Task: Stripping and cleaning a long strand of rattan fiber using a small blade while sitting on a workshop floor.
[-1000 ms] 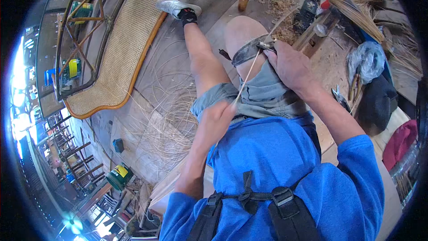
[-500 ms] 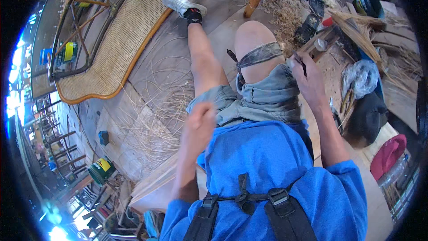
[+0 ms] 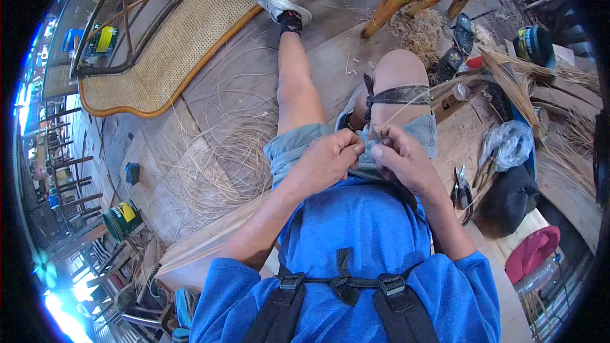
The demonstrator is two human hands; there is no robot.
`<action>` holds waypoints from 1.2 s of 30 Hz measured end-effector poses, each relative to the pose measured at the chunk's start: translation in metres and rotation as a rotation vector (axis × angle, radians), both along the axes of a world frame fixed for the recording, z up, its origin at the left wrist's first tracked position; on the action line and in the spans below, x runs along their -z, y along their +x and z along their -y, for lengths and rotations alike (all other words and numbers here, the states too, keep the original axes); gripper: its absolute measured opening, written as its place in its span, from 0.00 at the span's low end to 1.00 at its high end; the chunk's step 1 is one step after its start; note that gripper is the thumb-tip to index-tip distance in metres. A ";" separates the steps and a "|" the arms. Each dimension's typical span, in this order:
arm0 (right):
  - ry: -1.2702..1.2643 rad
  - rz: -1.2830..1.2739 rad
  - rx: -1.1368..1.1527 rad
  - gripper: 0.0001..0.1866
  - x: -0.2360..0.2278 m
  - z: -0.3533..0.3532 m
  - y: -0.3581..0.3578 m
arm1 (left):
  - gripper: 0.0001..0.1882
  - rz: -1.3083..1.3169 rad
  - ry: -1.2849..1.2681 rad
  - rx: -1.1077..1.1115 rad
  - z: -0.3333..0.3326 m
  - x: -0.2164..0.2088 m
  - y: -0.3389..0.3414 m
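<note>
My left hand (image 3: 330, 157) is closed in a pinch over my lap; whatever its fingertips hold is too small or hidden to make out. Just beside it, my right hand (image 3: 405, 157) is closed, thumb against fingers. A thin pale rattan strip (image 3: 406, 105) runs from the right fingers up across my raised knee. A small dark, blade-like piece (image 3: 376, 136) shows at those fingertips, its kind unclear. A dark band (image 3: 401, 94) is tied round the knee.
Loose rattan strands (image 3: 222, 159) lie coiled on the floor at left, near a woven cane panel (image 3: 190, 32). Pliers (image 3: 462, 189), a plastic-wrapped coil (image 3: 512, 146), a black cap-like item (image 3: 508, 200) and a fibre bundle (image 3: 511, 82) are at right. A wooden chair frame (image 3: 406, 0) stands ahead.
My left hand has come right and forward from beside my waist. My right hand has drawn back from the knee's right side to my lap, so both are close together. The view has shifted.
</note>
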State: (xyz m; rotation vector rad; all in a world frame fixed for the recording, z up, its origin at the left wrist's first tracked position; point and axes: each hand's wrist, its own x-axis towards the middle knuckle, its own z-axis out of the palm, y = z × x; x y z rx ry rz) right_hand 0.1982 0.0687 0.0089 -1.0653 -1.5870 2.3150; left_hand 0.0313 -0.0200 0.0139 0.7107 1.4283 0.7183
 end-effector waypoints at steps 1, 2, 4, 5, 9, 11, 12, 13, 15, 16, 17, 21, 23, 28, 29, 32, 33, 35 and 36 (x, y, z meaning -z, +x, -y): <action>-0.045 0.027 0.062 0.16 -0.002 -0.004 0.000 | 0.10 0.007 -0.002 0.001 0.003 -0.001 0.001; -0.089 0.054 0.126 0.14 -0.004 -0.009 -0.001 | 0.10 0.005 -0.034 -0.010 0.009 -0.005 0.000; -0.071 0.022 0.279 0.13 -0.004 -0.029 0.009 | 0.10 -0.001 -0.075 -0.037 0.026 -0.008 -0.004; -0.044 -0.007 0.448 0.12 -0.004 -0.036 0.014 | 0.11 -0.094 -0.064 -0.029 0.036 -0.002 -0.007; -0.112 0.134 0.113 0.12 -0.009 -0.024 0.007 | 0.11 -0.134 0.003 -0.112 0.039 0.001 0.003; -0.169 0.144 -0.107 0.14 -0.001 0.000 -0.006 | 0.11 -0.121 0.010 -0.125 0.030 0.000 0.008; -0.224 0.039 -0.100 0.15 0.008 0.007 -0.009 | 0.12 -0.117 0.014 -0.144 0.028 -0.001 0.008; -0.279 -0.066 -0.093 0.16 0.016 0.012 -0.011 | 0.12 -0.114 0.012 -0.148 0.027 -0.001 0.009; -0.300 -0.101 -0.053 0.16 0.019 0.015 -0.011 | 0.12 -0.121 0.017 -0.154 0.026 0.000 0.009; -0.319 -0.139 -0.009 0.17 0.021 0.017 -0.011 | 0.12 -0.119 0.013 -0.153 0.026 -0.002 0.007; -0.322 -0.136 -0.007 0.17 0.019 0.018 -0.011 | 0.12 -0.132 0.021 -0.113 0.026 -0.005 0.005; -0.378 -0.147 -0.005 0.16 0.013 0.025 -0.010 | 0.10 -0.140 0.055 -0.042 0.041 -0.009 0.000; -0.404 -0.170 0.005 0.16 0.015 0.029 -0.009 | 0.10 -0.185 0.072 -0.024 0.051 -0.010 -0.003; -0.393 -0.152 -0.021 0.14 0.018 0.030 -0.010 | 0.09 -0.245 0.026 0.006 0.075 -0.020 -0.011; -0.397 -0.148 -0.019 0.14 0.015 0.028 -0.010 | 0.09 -0.252 0.034 0.009 0.079 -0.021 -0.011; -0.467 -0.114 0.071 0.13 0.012 0.021 -0.009 | 0.09 -0.223 -0.051 0.006 0.095 -0.031 -0.018; -0.470 -0.110 0.071 0.13 0.013 0.021 -0.009 | 0.08 -0.182 -0.134 0.006 0.102 -0.033 -0.020; -0.437 -0.138 0.050 0.12 0.014 0.022 -0.010 | 0.08 -0.156 -0.110 -0.019 0.115 -0.034 -0.024; -0.437 -0.134 0.051 0.12 0.015 0.020 -0.009 | 0.08 -0.135 -0.082 -0.042 0.122 -0.034 -0.027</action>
